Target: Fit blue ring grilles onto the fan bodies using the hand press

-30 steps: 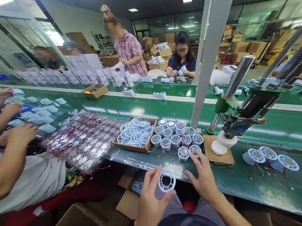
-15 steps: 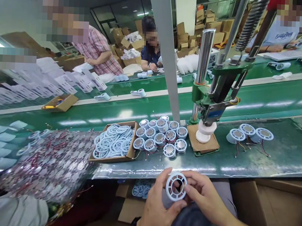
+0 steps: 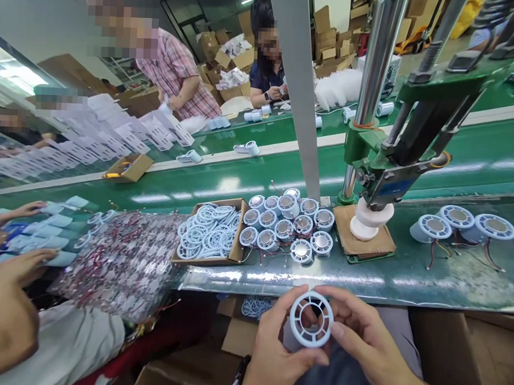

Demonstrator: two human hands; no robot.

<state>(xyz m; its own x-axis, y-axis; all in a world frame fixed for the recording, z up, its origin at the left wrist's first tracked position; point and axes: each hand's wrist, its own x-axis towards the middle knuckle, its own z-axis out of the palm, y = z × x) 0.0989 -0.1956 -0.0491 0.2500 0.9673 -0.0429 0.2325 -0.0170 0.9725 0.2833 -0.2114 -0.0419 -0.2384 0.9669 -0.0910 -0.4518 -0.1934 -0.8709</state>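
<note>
Both hands have stayed closed on the white spoked housing [image 3: 311,318] since half a second ago, view shifted slightly. Left hand [image 3: 275,358] pinches its lower-left rim, right hand [image 3: 361,339] grips the right side; it sits below the near edge of the green bench [image 3: 427,279], over the lap. Beyond that edge: cluster of finished housings [image 3: 287,225], cardboard tray of rings [image 3: 210,233], hand press [image 3: 381,175] on its pad. Another person's hand [image 3: 5,312] shows at far left.

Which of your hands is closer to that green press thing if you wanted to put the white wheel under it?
Probably the right hand. Both hands grip the white spoked housing, but the green press and its pad stand up and to the right; the left hand would have to cross over.
</note>
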